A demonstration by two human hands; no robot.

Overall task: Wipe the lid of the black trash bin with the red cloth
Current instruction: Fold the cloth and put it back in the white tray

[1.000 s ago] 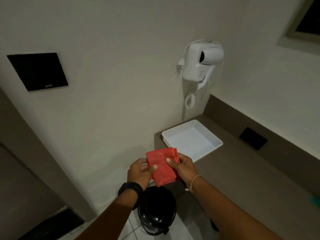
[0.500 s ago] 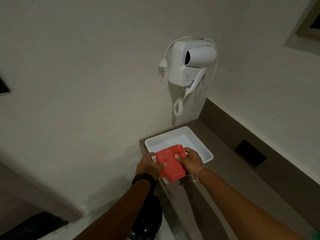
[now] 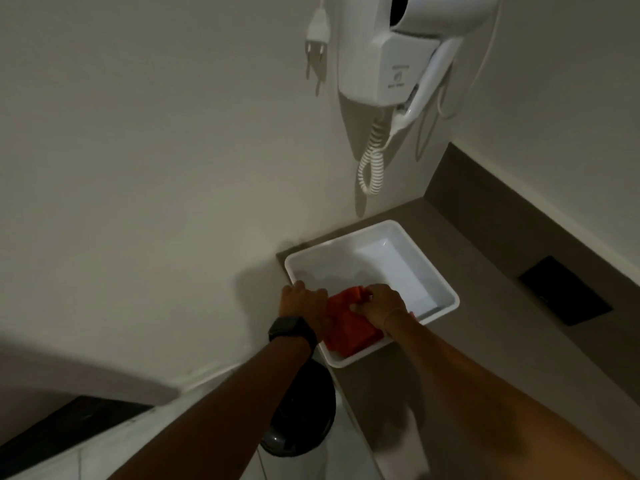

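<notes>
The folded red cloth (image 3: pixel 349 327) lies low in the near corner of the white tray (image 3: pixel 446 292) on the brown counter. Both hands are on it: my left hand (image 3: pixel 303 303), with a black watch at the wrist, grips its left edge by the tray's rim, and my right hand (image 3: pixel 382 304) pinches its top right edge. The black trash bin (image 3: pixel 304 420) stands on the floor below the counter's end, its glossy domed lid partly hidden by my left forearm.
A white wall-mounted hair dryer (image 3: pixel 405 53) with a coiled cord and dangling plug (image 3: pixel 317 32) hangs above the tray. The brown counter (image 3: pixel 491 348) runs right, with a dark socket plate (image 3: pixel 564 296) on its backsplash. Pale floor tiles lie below.
Both hands have carried the red cloth forward and down from above the bin into the white tray. The view has moved closer to the counter corner.
</notes>
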